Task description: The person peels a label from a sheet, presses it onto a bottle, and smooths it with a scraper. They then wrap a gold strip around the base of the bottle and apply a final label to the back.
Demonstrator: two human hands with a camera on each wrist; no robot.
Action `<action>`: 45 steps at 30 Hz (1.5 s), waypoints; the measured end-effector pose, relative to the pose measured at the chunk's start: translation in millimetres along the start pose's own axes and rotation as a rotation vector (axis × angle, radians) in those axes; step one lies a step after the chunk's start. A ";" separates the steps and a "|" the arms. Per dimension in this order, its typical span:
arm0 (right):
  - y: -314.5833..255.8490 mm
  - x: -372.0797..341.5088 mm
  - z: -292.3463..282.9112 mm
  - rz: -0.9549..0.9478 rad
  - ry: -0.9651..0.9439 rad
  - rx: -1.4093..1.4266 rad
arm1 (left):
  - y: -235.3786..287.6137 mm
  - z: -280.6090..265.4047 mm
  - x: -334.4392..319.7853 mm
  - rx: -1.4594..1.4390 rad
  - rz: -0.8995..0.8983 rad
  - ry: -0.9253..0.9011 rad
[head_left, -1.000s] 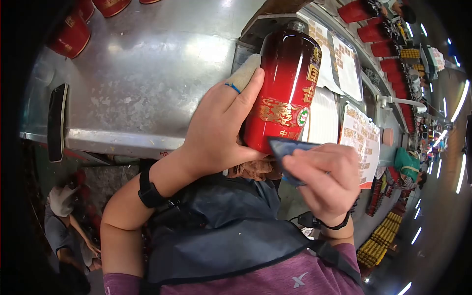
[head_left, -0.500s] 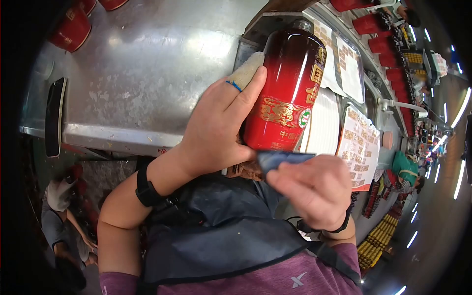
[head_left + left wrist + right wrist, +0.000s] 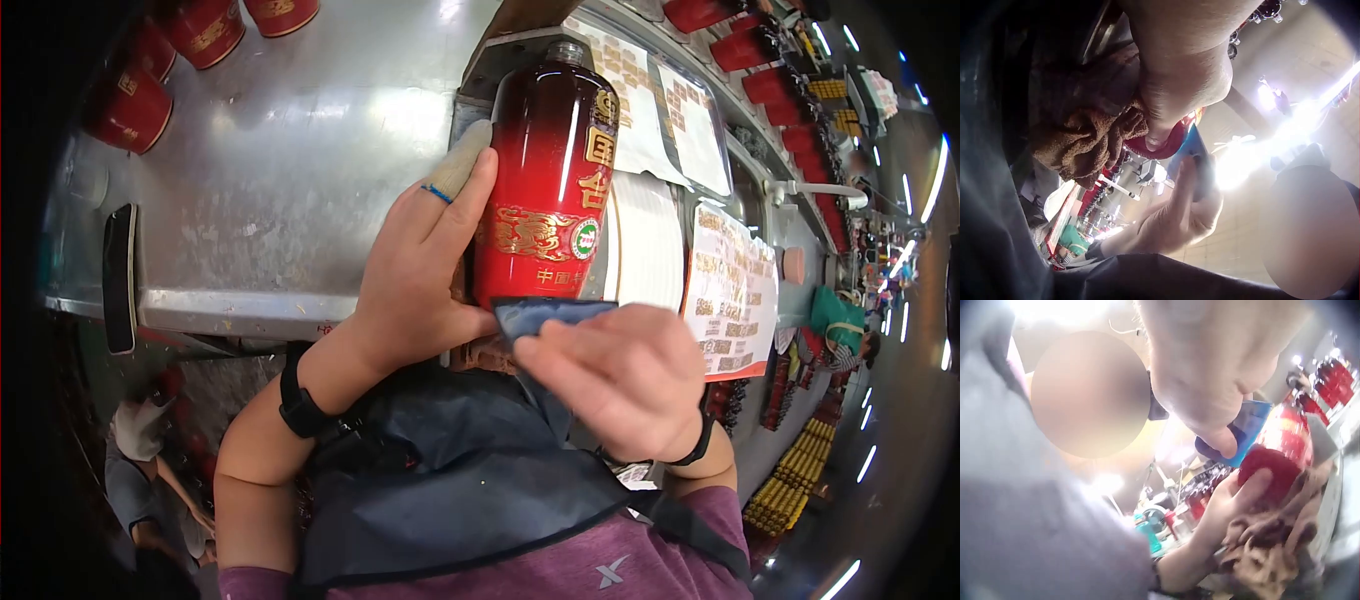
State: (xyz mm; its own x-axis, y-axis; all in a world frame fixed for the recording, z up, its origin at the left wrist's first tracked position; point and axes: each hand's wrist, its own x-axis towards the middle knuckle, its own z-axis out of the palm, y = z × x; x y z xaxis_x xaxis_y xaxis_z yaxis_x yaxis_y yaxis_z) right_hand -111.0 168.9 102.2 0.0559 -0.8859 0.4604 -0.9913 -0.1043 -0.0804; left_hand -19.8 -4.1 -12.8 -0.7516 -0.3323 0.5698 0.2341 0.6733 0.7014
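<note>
A red bottle (image 3: pixel 545 150) with a dark shoulder and gold lettering lies on its side, its neck pointing away. My left hand (image 3: pixel 415 265) grips it, fingers along its left side and thumb at its base. One left finger wears a cloth finger cover (image 3: pixel 465 165) with a blue band. Between thumb and fingers, my right hand (image 3: pixel 630 375) pinches a flat blue scraper (image 3: pixel 555 318), its edge overlapping the bottle's lower end. In the right wrist view the scraper (image 3: pixel 1250 428) lies along the bottle's side. A crumpled brown cloth (image 3: pixel 1079 144) is beneath the base.
Sheets of gold stickers (image 3: pixel 735 290) lie right of the bottle, beside a white stack (image 3: pixel 645 240). More red bottles (image 3: pixel 130 105) stand at the far left of the metal table (image 3: pixel 270 170). A black strip (image 3: pixel 120 280) sits at its front edge. Another person (image 3: pixel 150 460) is at lower left.
The bottle has turned slightly, bringing its gold characters more into view. My right hand has moved the scraper leftward along the bottle's lower end. The left hand keeps its grip.
</note>
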 end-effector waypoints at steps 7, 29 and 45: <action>4.6 -1.2 0.2 -0.013 0.036 -0.036 | 1.5 -2.2 0.6 -0.010 -0.018 -0.019; 39.5 -35.7 -4.2 0.843 0.125 0.534 | 5.0 -13.4 4.4 -0.034 -0.096 -0.115; 16.1 -6.1 -7.4 0.174 -0.018 0.107 | 4.9 -11.9 5.8 -0.021 -0.042 -0.084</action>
State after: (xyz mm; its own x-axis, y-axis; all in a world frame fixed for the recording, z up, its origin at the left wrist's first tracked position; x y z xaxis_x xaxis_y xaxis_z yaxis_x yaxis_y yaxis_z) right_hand -128.2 175.9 104.6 -0.1124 -0.9025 0.4157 -0.9679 0.0049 -0.2511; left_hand -15.7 -10.6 -0.9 -0.8098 -0.3030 0.5024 0.2133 0.6457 0.7332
